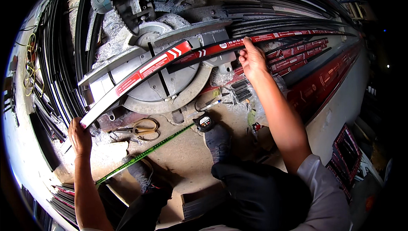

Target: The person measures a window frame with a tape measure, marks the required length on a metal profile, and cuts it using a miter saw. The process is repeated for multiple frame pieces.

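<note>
1. Head view: gripping the near end of a white-and-red strip (135, 77) with the left hand (80, 137), fingers closed; pinching a dark strip (225, 45) between thumb and fingers of the right hand (253, 61).
2. Running across the saw base (146, 88), with ends overlapping near its slot.
3. Apparently comparing or aligning strips; probably calls for steady support at both ends.
4. Hemmed in by dark bars (53, 56) at left, red-labelled profiles (293, 56) at right, toothed blade (121, 5) beyond; roomier nearer the shoes, around scissors (135, 131) and tape measure (205, 123).
</note>
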The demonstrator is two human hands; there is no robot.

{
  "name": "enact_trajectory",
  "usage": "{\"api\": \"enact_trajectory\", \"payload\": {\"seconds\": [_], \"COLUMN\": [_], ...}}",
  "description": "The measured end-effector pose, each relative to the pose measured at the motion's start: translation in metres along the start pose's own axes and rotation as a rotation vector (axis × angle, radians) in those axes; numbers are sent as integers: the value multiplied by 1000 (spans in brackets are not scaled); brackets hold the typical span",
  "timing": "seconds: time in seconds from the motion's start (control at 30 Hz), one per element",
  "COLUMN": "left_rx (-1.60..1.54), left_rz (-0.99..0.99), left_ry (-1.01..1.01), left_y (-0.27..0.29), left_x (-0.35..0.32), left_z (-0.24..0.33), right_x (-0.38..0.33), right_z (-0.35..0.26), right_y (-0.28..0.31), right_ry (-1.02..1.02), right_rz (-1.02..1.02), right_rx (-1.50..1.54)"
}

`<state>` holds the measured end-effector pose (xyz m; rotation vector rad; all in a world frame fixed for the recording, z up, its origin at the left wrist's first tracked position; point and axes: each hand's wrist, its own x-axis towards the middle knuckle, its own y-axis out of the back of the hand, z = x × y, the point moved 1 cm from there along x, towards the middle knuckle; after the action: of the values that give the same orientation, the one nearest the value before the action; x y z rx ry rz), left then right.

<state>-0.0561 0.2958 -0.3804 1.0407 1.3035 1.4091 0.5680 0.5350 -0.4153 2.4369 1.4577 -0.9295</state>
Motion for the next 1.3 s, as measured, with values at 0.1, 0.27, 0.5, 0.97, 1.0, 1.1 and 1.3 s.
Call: {"api": "enact_trajectory", "payload": {"seconds": [0.1, 0.27, 0.5, 0.97, 1.0, 1.1, 1.3], "left_rx": [-13, -5, 62, 33, 53, 69, 47], "left_rz": [29, -23, -53, -28, -5, -17, -75], "left_ry": [-24, -105, -142, -222, -228, -200, -157], "left_y": [2, -3, -17, -27, -30, -30, -24], "left_x": [10, 48, 87, 110, 111, 110, 108], "left_z": [0, 11, 22, 38, 38, 38, 42], "right_x": [-17, -30, -50, -66, -63, -63, -55], "right_z": [1, 6, -11, -8, -2, 6, 13], "right_y": [17, 45, 44, -62, -69, -81, -85], "right_ry": [-13, -51, -72, 845, 880, 868, 817], "right_rz": [-16, -16, 156, -263, -290, -310, -311], "right_rx": [28, -15, -361, -1141, -1157, -1258, -1288]}}
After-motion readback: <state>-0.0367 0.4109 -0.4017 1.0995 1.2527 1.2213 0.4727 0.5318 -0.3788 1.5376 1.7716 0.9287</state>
